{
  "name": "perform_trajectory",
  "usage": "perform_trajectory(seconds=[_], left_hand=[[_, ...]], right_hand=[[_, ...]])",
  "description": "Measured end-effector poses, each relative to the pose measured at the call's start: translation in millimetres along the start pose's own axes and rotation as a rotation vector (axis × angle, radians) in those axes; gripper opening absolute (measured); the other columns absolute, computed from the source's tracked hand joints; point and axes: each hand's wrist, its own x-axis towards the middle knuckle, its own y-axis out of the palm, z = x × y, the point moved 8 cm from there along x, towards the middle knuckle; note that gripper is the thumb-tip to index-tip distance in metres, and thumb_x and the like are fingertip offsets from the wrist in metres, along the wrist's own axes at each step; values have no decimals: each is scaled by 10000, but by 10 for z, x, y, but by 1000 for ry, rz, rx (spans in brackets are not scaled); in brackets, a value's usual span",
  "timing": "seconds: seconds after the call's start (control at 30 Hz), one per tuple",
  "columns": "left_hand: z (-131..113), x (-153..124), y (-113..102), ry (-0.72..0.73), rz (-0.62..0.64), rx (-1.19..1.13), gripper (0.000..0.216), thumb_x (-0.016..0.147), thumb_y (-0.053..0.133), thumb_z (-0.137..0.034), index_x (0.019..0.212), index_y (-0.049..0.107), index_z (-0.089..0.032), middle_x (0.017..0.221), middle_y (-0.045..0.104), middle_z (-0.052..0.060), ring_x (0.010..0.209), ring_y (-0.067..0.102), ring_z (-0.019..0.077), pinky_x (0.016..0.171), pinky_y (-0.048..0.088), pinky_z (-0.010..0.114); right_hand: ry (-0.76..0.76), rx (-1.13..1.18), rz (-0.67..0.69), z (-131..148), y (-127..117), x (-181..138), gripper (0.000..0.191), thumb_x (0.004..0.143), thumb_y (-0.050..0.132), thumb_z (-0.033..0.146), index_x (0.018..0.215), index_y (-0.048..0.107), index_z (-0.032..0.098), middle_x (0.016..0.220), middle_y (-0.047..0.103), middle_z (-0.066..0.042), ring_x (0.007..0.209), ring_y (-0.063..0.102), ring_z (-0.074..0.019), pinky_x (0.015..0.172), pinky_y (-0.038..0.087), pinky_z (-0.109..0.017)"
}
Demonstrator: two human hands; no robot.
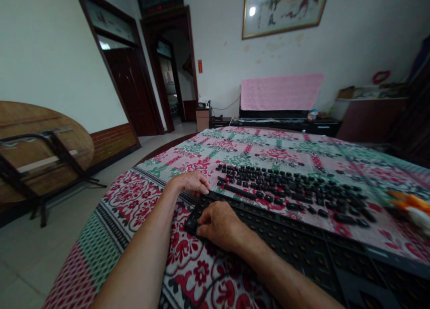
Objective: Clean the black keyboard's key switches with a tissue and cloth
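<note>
The keyboard stretches lengthwise rightward from the right hand, fingers curled narrowly over its left end; the left hand bunches at its far-left corner (whether either grips anything, I can't tell).

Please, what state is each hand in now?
Left hand: curled at the keyboard's far left corner; grip cannot be told.
Right hand: curled over the keyboard's left end; whether it holds anything cannot be told.

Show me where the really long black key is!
In the head view, the long black key lies just right of centre on the patterned cloth, between the keyboard base and the loose smaller keys.
</note>
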Motion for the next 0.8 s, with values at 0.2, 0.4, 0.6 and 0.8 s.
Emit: perform_trajectory(seconds=[0.2, 0.4, 0.6, 0.8], left_hand=[[2, 8, 1, 0, 2, -7, 229, 562, 581, -223, 780, 615, -162, 491, 535, -49, 457, 494, 78, 466, 409, 175], [42, 33, -3, -8, 9, -22, 238, 559, 583, -229, 786, 610, -160, 502, 541, -46, 451, 492, 80, 473, 418, 189], [6, 6, 7, 3, 4, -11, 235, 560, 574, -226, 781, 612, -153, 496, 537, -46, 453, 490, 82, 460, 406, 182], [8, 12, -1, -12, -15, 25, 243, 552, 574, -233, 780, 611, -157, 501, 543, -46, 465, 498, 86, 471, 411, 183]], right_hand=[[-48, 1, 9, 19, -34, -36, 166, 624, 517, 260, 589, 646, 161, 460, 479, 33, 447, 376, -69, 432, 250, -194], [-97, -54, -11, 102, -95, -76, 192, 664, 480, 224, 611, 655, 166, 565, 583, -5, 537, 463, -88, 518, 304, -192], [3, -82, 22, 36, -79, -64, 171, 657, 520, 236, 700, 678, 188, 597, 614, -5, 549, 503, -99, 519, 324, -195], [49, -156, 22, 83, -73, -83, 183, 677, 524, 239, 759, 681, 192, 696, 653, -36, 628, 563, -130, 553, 363, -203]])
